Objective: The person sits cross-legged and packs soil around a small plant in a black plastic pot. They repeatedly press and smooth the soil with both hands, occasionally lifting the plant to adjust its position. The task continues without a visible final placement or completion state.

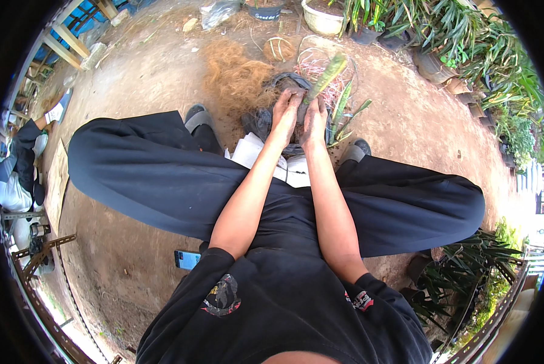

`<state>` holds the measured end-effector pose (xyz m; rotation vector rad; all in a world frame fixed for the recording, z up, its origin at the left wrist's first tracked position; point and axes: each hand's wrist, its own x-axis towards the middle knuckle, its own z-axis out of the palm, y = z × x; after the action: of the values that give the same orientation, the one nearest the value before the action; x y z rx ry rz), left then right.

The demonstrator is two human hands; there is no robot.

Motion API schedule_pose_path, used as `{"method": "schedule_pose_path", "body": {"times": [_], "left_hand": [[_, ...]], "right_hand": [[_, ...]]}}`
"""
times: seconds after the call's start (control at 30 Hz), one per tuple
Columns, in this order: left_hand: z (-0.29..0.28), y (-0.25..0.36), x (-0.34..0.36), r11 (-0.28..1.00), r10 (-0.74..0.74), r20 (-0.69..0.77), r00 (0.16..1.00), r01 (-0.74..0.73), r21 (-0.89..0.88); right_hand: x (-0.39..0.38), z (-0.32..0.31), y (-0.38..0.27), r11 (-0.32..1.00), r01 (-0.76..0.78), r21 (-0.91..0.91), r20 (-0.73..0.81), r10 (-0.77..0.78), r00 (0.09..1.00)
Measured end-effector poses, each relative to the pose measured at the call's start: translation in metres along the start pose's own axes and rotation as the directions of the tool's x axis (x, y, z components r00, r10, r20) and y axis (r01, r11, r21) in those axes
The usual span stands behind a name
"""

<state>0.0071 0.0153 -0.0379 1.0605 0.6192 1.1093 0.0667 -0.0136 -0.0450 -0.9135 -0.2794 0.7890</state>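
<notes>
My left hand (pixel 288 113) and my right hand (pixel 314 121), both soiled, close from either side around the base of a snake plant (pixel 329 77). Its broad mottled green leaf rises up and to the right. A dark clump at the base is mostly hidden by my fingers. Under and around my hands lies black plastic (pixel 258 123). More snake plant leaves (pixel 343 104) stick out just right of my right hand. Loose brown fibre (pixel 230 73) is heaped beyond my left hand, and a tangle of pink string (pixel 325 71) lies behind the plant.
White sacking (pixel 246 150) lies between my legs. A phone (pixel 187 259) rests on the ground at left. Potted plants (pixel 435 67) line the right side; a white pot (pixel 321 21) stands at the back. Another person (pixel 22 151) is at the far left beside cardboard (pixel 56 182).
</notes>
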Motion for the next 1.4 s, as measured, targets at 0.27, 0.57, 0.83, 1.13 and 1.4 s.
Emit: {"method": "schedule_pose_path", "body": {"times": [0.27, 0.57, 0.83, 1.13, 1.4], "left_hand": [[-0.003, 0.000, 0.000, 0.995, 0.073, 0.034, 0.997, -0.075, 0.065], [0.000, -0.001, 0.000, 0.955, -0.017, -0.193, 0.981, 0.074, 0.288], [-0.002, -0.005, 0.007, 0.958, 0.014, -0.198, 0.980, 0.044, 0.283], [-0.008, -0.007, 0.008, 0.956, 0.084, -0.207, 0.975, -0.020, 0.294], [-0.012, -0.007, 0.011, 0.964, 0.122, -0.240, 0.963, -0.057, 0.260]], "right_hand": [[-0.001, 0.004, -0.008, 0.997, -0.075, -0.007, 0.017, 0.075, 0.997], [0.004, -0.005, 0.001, 0.907, 0.021, -0.420, -0.041, -0.042, 0.998], [0.006, -0.003, -0.004, 0.997, 0.025, -0.069, 0.182, -0.012, 0.983], [0.003, 0.001, -0.017, 0.987, -0.078, -0.143, 0.239, 0.110, 0.965], [-0.003, 0.005, -0.020, 0.995, -0.079, -0.067, 0.297, 0.095, 0.950]]}}
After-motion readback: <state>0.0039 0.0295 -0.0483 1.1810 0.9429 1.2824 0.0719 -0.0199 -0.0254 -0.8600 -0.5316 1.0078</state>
